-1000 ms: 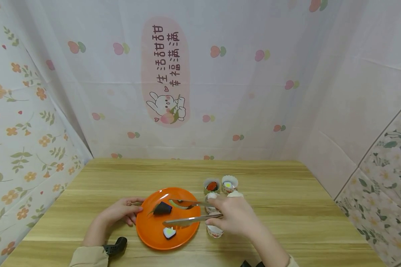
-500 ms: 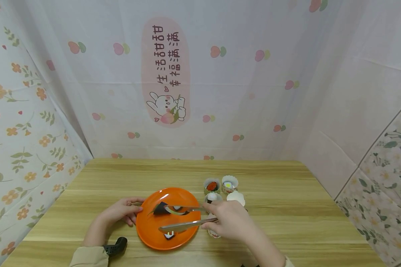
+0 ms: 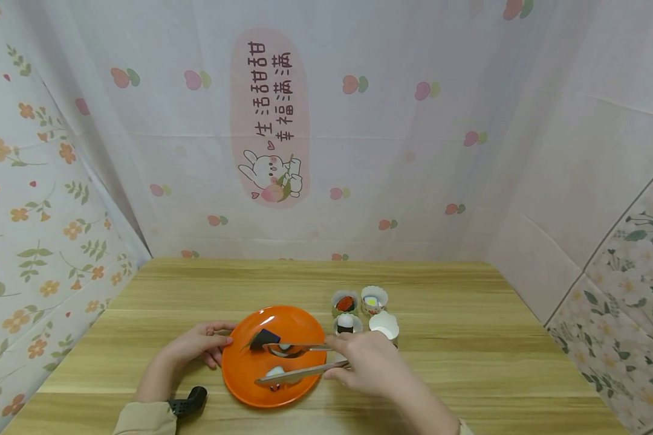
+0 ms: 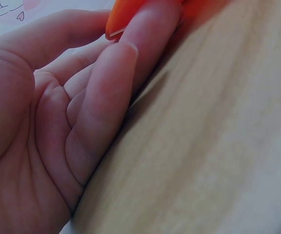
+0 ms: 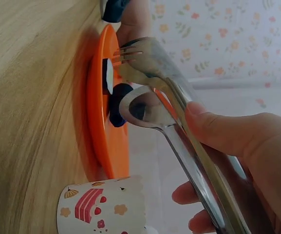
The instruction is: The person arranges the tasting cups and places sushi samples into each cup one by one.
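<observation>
My left hand (image 3: 197, 345) pinches the left rim of an orange plate (image 3: 245, 386) between thumb and fingers. In my right hand (image 3: 369, 362) are metal tongs (image 3: 305, 372), one arm spoon-shaped and the other fork-shaped, held spread apart over the plate. Between the tips and the plate surface some gap shows in the right wrist view. On the plate lie a dark cone-shaped hand roll (image 3: 263, 339), a small rice roll (image 3: 275, 372) near the fork arm and partly covered by it, and another small piece mostly hidden behind the spoon arm.
Right of the plate stand paper cups: one with red-topped sushi (image 3: 345, 303), one with a white-and-yellow piece (image 3: 372, 301), one with a white-and-black piece (image 3: 346, 325), and a white cup (image 3: 384, 325). A cake-print cup (image 5: 103, 207) stands beside the plate.
My right hand has shifted toward the front and slightly left, bringing the tongs lower over the plate and uncovering cups behind it. My left hand and the plate have stayed put.
</observation>
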### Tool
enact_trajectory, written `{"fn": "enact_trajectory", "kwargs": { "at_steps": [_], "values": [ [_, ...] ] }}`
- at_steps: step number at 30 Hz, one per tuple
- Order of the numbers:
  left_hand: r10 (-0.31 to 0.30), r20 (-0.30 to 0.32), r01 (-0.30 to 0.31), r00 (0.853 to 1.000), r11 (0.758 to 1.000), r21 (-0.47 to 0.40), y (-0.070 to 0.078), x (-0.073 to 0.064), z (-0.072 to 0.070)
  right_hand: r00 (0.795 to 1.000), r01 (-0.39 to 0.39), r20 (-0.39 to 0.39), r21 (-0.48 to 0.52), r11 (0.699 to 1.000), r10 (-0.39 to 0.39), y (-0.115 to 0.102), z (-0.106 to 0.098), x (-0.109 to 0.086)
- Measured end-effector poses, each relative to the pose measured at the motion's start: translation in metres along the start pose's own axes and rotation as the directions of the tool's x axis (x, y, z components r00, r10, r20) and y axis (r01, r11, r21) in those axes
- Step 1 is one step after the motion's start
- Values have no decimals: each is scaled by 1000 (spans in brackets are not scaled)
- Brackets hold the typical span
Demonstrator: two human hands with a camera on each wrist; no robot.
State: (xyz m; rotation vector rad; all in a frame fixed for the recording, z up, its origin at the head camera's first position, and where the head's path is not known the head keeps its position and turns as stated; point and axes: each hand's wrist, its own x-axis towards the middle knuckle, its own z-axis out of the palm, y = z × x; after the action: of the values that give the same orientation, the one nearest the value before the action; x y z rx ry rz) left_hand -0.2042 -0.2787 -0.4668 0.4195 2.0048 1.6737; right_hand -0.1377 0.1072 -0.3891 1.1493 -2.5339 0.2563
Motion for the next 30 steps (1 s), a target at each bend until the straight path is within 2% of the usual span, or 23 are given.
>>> {"fn": "enact_trajectory", "kwargs": {
  "at_steps": [10,30],
  "values": [
    [6,18,-6,1000,1000,-15,-1,1,0,999,30,24,-57,998,-29,-2,7,1],
    [3,15,-3,1000,1000,-9,1,0,0,999,5,43,-68,998,-2,-4,11,1]
  ]
}}
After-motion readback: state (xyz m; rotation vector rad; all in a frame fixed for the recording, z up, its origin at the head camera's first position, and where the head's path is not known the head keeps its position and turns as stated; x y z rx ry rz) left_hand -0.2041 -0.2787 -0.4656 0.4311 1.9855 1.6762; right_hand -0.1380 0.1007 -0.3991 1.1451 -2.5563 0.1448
